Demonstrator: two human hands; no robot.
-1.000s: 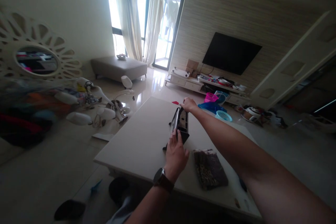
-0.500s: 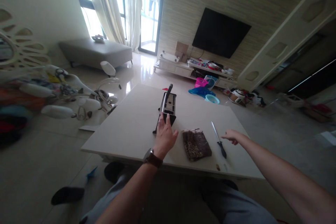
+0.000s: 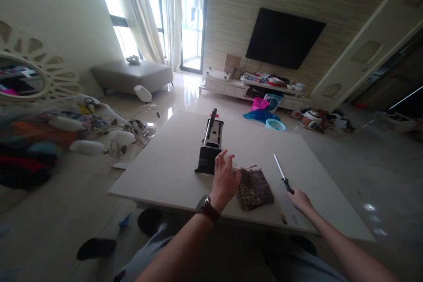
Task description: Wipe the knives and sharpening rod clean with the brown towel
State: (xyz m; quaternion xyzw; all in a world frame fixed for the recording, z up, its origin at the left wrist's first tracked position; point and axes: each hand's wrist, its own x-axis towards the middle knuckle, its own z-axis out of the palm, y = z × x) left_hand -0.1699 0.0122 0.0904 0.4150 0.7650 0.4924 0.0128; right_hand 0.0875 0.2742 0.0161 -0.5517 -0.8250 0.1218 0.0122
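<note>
A sharpening steel (image 3: 278, 165) with a black handle lies on the right of the white table (image 3: 158, 172), its rod pointing away from me. My right hand (image 3: 300, 200) is closed round the end of that handle. Between a knife block and a folded cloth hovers my left hand (image 3: 226, 176), fingers spread and holding nothing. The black, silver-sided knife block (image 3: 209, 158) has slots in its top, and one black handle (image 3: 213, 115) sticks out at its far end. The brown patterned cloth (image 3: 256, 187) lies just right of my left hand, which partly covers its edge.
A small dark item (image 3: 283, 219) lies near the table's front edge. Beyond the table, a light-blue basket (image 3: 275, 124) and a pink basket (image 3: 259, 104) stand on the floor. White lamp arms (image 3: 114, 137) rise at the left.
My left hand has come off the knife block and moved right, towards the cloth. My right hand, pointing beside the sharpening steel before, has closed on its handle. The view has shifted slightly.
</note>
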